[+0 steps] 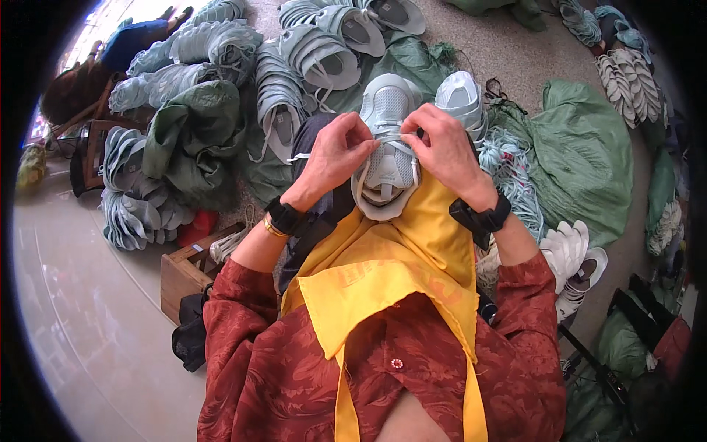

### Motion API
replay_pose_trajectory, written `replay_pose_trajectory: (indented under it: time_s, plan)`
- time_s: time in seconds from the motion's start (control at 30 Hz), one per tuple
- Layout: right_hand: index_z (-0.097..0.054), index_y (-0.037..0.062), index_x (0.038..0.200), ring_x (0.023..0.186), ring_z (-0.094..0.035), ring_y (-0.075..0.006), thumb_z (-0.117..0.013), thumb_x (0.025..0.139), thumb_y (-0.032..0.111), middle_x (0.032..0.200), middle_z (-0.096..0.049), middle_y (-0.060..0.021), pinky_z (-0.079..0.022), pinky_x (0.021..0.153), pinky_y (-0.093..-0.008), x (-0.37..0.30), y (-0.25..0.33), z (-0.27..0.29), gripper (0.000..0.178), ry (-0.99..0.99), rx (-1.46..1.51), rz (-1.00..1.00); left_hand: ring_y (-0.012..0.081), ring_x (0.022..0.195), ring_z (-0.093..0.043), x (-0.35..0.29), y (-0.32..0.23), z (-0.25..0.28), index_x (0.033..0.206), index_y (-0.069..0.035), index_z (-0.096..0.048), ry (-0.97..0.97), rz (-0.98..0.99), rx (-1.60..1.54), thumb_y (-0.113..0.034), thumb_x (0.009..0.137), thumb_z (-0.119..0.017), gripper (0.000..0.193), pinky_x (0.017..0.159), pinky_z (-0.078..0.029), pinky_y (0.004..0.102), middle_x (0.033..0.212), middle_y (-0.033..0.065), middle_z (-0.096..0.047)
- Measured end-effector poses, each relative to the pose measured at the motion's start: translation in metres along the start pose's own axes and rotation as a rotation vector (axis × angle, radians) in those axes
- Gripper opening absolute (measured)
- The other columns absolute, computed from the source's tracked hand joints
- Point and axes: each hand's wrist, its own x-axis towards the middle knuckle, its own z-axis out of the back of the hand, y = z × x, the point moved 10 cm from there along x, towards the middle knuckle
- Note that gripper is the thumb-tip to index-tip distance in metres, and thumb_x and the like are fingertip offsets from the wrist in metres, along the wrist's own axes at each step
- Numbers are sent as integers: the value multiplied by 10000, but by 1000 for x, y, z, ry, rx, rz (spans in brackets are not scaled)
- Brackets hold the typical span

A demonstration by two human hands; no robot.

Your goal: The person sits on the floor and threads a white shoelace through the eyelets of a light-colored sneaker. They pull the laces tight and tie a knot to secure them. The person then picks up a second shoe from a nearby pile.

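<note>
A pale grey-green shoe upper (390, 166) with a mesh tongue rests on my lap, its toe pointing away from me and its opening toward me. A light shoelace (386, 138) crosses its front part. On the left side of the lacing, my left hand (339, 151) is closed in a pinch on the lace, and a lace end sticks out to the left of it. Opposite, my right hand (443, 147) pinches the lace at the right edge of the upper. Whether the lace passes through an eyelet under the fingertips is hidden.
Stacks of similar uppers (317, 55) lie ahead and to the left. Another upper (460, 96) sits just beyond my right hand, near bundled pale laces (508, 166). Green sacks (578, 162) bulge at the right. A wooden stool (184, 269) stands at my left.
</note>
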Motion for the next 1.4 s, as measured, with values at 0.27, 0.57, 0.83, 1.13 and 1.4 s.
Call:
replay_pose_trajectory:
  time_s: [0.27,0.57,0.83,1.13,1.4]
  plan:
    - [-603,-20,876,864,-632,-403,-668,835,22,889,-620,-185,-508,753,-461,4,7,-3,87,-7,3,64,22,700,-501,-2,-2,1,877,-19,-600,-17,52,2,-90,906,-742,161,614,-429,214,772,-38,-584]
    - [-590,-18,873,774,-653,-360,-660,828,7,838,-640,-179,-522,694,-417,11,3,-6,87,50,30,73,20,703,-500,0,0,1,871,-28,-586,-5,71,-9,-92,909,-743,174,616,-424,209,784,-38,-581]
    - [-637,6,927,670,-658,-120,-701,844,49,814,-692,-65,-528,634,-275,1,-48,-23,113,19,347,-265,15,733,-492,0,6,-3,908,-54,-552,17,154,-259,-65,923,-707,156,626,-402,203,803,-52,-563]
    - [-658,3,908,578,-583,-105,-767,854,83,770,-679,-68,-463,547,-269,-37,-22,-1,146,26,136,-271,8,737,-453,-20,10,13,943,-105,-515,82,190,-528,-75,953,-694,182,615,-331,187,839,-77,-521]
    - [-678,-3,904,555,-592,-127,-756,877,99,730,-688,-97,-465,540,-286,-42,-18,0,131,18,171,-329,4,794,-474,-15,13,4,945,-74,-520,80,183,-337,-62,967,-685,167,687,-399,186,862,-65,-510]
